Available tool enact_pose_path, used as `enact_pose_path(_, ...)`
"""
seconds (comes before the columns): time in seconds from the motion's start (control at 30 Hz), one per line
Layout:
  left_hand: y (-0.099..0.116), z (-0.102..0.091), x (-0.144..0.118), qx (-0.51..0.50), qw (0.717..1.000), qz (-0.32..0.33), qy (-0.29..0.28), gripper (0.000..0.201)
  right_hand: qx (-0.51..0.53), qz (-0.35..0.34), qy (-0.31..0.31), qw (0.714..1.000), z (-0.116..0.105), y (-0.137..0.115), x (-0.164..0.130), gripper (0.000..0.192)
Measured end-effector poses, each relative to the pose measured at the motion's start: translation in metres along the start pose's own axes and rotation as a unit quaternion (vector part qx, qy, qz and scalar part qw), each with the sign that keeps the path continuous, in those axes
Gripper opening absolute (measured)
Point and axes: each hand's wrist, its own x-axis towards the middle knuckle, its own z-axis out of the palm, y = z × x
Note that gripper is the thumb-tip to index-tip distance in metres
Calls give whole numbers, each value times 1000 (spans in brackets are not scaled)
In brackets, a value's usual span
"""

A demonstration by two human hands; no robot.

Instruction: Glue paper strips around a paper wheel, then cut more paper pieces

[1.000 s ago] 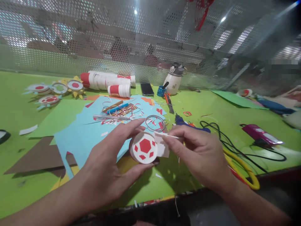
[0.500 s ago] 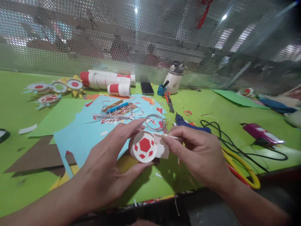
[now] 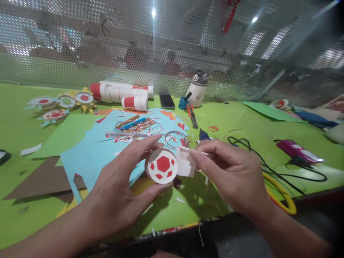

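My left hand [image 3: 118,190] curls its thumb and fingers around a paper cup [image 3: 163,164]. The cup's round white end, bearing a red hexagon ringed by small red diamonds, faces me. In my right hand [image 3: 229,172], thumb and fingers pinch a white folded paper piece [image 3: 186,167] just right of the cup. Whether that piece joins the cup, I cannot tell. Behind the hands, a clear ring [image 3: 176,139] lies at the edge of the light blue paper [image 3: 88,154]. A blue glue gun [image 3: 204,134] is partly hidden behind my right hand.
Stacked paper cups [image 3: 123,94], a phone [image 3: 167,101] and a white bottle [image 3: 196,94] stand along the back. A box cutter [image 3: 192,117] lies before them. Decorated paper discs [image 3: 84,99] sit back left. Black cable [image 3: 258,161] and yellow-handled scissors [image 3: 282,195] occupy the right.
The cup has shifted slightly left and up, its round end turned more squarely toward me. My right hand and the white paper piece have tilted and moved slightly right.
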Motion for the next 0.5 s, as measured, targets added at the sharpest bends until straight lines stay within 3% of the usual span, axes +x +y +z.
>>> enact_pose_path(0.17, -3, 0, 2, -19, 1000, -19, 11, 69, 5, 4, 63, 998, -1, 8, 6, 15)
enact_pose_path(0.37, -4, -1, 3, -33, 999, -11, 32, 63, -76, 11, -7, 997, 4, 21, 13, 19)
enact_pose_path(0.5, -3, -2, 4, -50, 998, 9, 33, 60, -112, -17, -6, 994, 7, 19, 14, 22)
